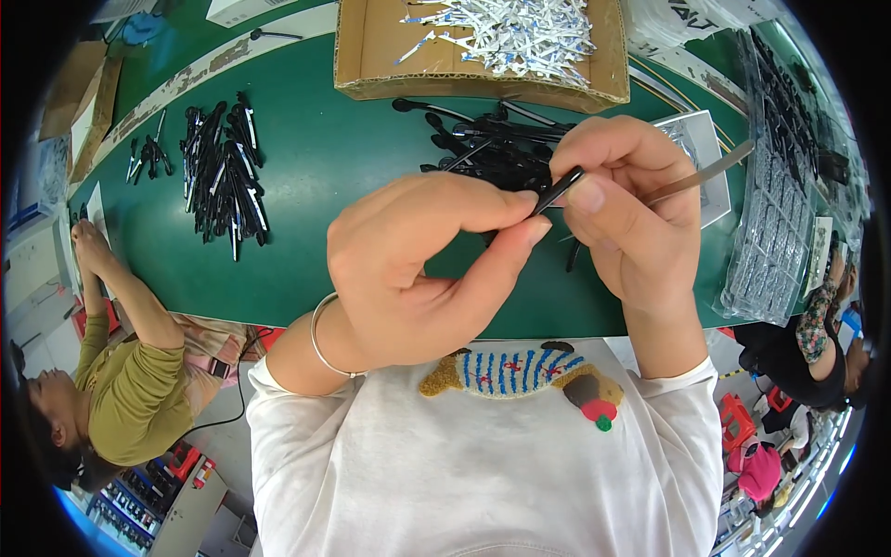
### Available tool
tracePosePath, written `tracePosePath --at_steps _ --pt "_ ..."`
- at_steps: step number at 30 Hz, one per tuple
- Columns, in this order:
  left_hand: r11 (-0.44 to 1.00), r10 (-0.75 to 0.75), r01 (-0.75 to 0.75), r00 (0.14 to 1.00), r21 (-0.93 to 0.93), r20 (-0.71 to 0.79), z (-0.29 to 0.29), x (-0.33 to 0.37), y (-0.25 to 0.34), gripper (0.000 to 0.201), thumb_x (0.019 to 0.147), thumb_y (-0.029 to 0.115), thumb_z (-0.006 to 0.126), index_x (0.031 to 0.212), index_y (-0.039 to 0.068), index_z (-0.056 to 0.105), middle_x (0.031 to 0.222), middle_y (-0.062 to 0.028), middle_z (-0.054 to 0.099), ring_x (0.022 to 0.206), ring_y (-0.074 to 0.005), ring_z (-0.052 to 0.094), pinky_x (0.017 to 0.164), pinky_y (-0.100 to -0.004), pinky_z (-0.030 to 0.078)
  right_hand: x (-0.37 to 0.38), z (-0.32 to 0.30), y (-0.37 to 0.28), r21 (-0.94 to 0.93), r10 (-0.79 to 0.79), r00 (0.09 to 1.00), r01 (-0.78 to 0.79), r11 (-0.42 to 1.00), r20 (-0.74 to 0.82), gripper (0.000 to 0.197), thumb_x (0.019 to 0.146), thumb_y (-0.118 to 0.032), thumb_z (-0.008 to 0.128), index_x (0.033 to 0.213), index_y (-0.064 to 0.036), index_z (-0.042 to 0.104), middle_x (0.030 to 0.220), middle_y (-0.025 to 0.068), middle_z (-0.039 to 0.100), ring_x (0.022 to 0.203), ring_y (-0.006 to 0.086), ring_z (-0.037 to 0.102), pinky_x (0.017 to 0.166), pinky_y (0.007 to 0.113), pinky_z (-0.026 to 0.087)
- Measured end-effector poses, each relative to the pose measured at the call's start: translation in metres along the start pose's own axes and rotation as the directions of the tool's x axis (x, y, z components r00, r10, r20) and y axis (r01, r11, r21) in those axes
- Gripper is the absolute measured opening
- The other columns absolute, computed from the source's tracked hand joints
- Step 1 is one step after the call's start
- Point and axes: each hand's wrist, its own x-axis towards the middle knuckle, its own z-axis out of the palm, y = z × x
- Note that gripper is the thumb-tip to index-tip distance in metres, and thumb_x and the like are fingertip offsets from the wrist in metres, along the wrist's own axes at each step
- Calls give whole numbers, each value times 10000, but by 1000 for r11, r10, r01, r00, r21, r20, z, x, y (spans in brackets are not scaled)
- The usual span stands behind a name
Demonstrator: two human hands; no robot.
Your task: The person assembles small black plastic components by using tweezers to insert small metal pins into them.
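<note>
Between my two hands, over the near part of the green table (306, 232), is a small slender glossy black piece (558, 191). My left hand (408, 265) pinches its lower end between thumb and forefinger. At its upper end, the thumb and fingers of my right hand (631, 200) close on it too. A thin flat greyish-brown strip (710, 174), perhaps a tool, sticks out from the right hand's palm; its other end is hidden. Just beyond my hands lies a heap of black stick-like parts with rounded ends (492, 139), partly covered by my fingers.
A cardboard box (483, 91) of small white-and-blue strips (520, 37) stands at the far side. Another black heap (223, 176) lies left, with a few smaller pieces (148, 158) beyond. Clear plastic trays (766, 213) are stacked right. A co-worker (130, 371) sits at the left.
</note>
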Motion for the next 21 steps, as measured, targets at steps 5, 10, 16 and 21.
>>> tracePosePath --at_steps 5,10,16,21 --pt "958 -224 223 974 -182 12 6 7 4 139 741 -53 691 867 -39 635 785 -75 658 671 -101 634 553 -198 493 -4 0 7 -36 -67 997 66 997 -44 128 806 22 592 933 31 579 895 112 573 564 41 422 447 172 282" --pt "819 -393 357 920 -449 15 10 2 4 96 789 -94 632 882 -74 617 815 -91 649 704 -108 637 600 -195 523 -3 2 11 -30 54 998 -54 998 -18 131 807 36 576 937 27 586 908 113 582 605 65 470 464 167 320" --pt "952 -229 228 973 -202 23 6 0 2 119 801 -94 621 913 -54 612 863 -111 644 719 -155 650 542 -221 530 -6 3 15 5 43 999 -43 999 -21 116 808 31 577 922 13 589 908 112 587 656 97 539 465 173 342" --pt "967 -183 185 983 -174 26 4 -2 0 129 791 -118 615 908 -65 609 859 -116 642 719 -150 646 561 -224 537 -3 1 17 41 29 999 -29 999 14 107 805 26 586 908 -6 592 904 108 587 648 82 515 463 171 336"
